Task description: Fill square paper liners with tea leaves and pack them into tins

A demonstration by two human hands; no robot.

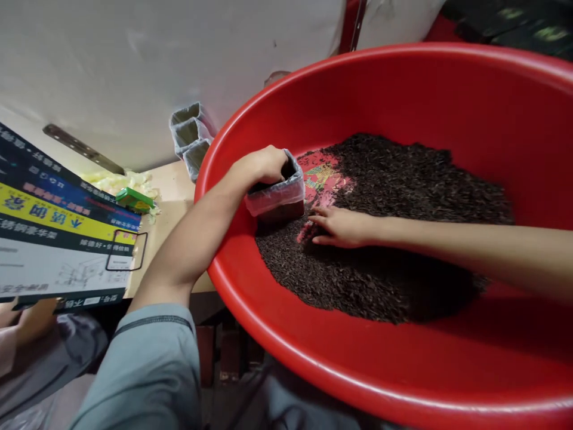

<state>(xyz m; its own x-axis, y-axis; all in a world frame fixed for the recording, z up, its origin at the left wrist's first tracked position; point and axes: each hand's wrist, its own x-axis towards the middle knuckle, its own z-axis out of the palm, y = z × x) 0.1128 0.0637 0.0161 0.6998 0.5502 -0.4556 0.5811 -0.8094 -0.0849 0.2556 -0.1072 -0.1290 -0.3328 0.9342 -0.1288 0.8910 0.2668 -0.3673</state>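
Note:
A big red plastic basin (268,334) holds a heap of dark brown, thin loose pieces (430,179) that look like dry tea leaves. At its left side, a small box lined with a clear plastic bag (284,203) stands on the heap. My left hand (268,164) grips the back-left rim of this box, its fingers hidden inside. My right hand (340,227) lies palm down on the dark pieces just right of the box, fingers spread and holding nothing. A bare patch of the basin's floor with a printed pattern (322,176) shows behind it.
Several plastic-lined boxes (190,134) stand outside the basin on a tan board (172,185). A green packet (134,200) and crumpled pale plastic (101,179) lie left of them. A printed cardboard sheet (67,233) juts in, with another person's arm (36,325) below.

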